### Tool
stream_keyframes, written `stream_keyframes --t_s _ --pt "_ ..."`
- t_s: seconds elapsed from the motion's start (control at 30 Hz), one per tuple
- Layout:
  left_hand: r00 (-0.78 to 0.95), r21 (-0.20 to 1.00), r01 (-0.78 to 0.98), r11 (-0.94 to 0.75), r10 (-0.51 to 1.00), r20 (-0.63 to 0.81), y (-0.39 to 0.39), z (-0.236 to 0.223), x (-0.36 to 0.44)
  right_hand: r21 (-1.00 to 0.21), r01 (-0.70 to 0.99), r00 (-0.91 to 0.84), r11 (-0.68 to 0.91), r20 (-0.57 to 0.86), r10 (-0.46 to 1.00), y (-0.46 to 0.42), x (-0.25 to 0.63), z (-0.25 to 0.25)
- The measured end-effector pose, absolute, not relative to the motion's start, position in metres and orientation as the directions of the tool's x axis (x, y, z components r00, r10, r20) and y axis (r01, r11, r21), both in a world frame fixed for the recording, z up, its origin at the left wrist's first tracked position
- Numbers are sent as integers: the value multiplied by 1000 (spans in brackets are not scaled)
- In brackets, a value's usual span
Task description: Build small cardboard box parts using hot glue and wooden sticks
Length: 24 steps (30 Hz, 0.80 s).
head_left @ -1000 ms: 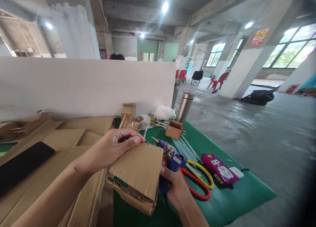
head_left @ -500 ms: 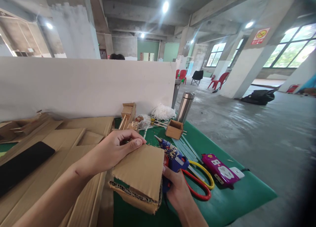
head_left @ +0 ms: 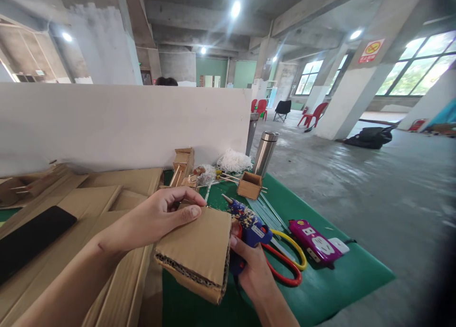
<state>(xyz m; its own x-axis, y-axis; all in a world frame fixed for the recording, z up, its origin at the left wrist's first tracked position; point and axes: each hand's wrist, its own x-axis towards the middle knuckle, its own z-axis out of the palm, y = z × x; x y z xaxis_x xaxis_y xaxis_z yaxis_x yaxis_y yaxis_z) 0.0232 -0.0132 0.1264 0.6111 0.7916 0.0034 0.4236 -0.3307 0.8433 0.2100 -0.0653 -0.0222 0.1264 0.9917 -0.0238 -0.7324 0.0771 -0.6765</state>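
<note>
A small cardboard box [head_left: 195, 244] sits tilted between my hands, its top panel lying over the layered, corrugated front edge. My left hand [head_left: 174, 210] is closed on the far left of the box, with the thumb on the top panel and the other fingers partly hidden behind. At the right side, my right hand [head_left: 254, 265] grips the box edge with thumb and fingertips; some fingers are hidden. Just behind that hand lies a blue glue gun [head_left: 254, 227], speckled with crumbs. Scissors [head_left: 285, 265] with red and yellow handles lie right of it.
A purple power strip [head_left: 315, 241] lies to the right on the green mat [head_left: 342, 284]. Farther back stand a small open cardboard box [head_left: 249, 187] and a steel flask [head_left: 265, 154]. Flat cardboard [head_left: 96, 199] and a black phone-like slab [head_left: 33, 239] are left. A white partition [head_left: 124, 123] rises behind.
The gap under the top panel at the front of the box has closed; green showed through it before. Box and both hands have shifted slightly left in view.
</note>
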Motion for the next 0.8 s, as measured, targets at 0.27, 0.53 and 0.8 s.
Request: stream_keyframes --t_s 0.27,0.53,0.8 --pt "612 700 590 -402 789 -62 -23 135 18 -672 -733 158 106 -17 987 -65 208 -18" --pt "622 642 544 -541 773 125 -39 129 20 -662 -742 191 108 -55 980 -65 206 -19" --pt "575 633 513 -580 780 248 -33 116 34 -659 -731 275 179 -44 960 -65 205 -19"
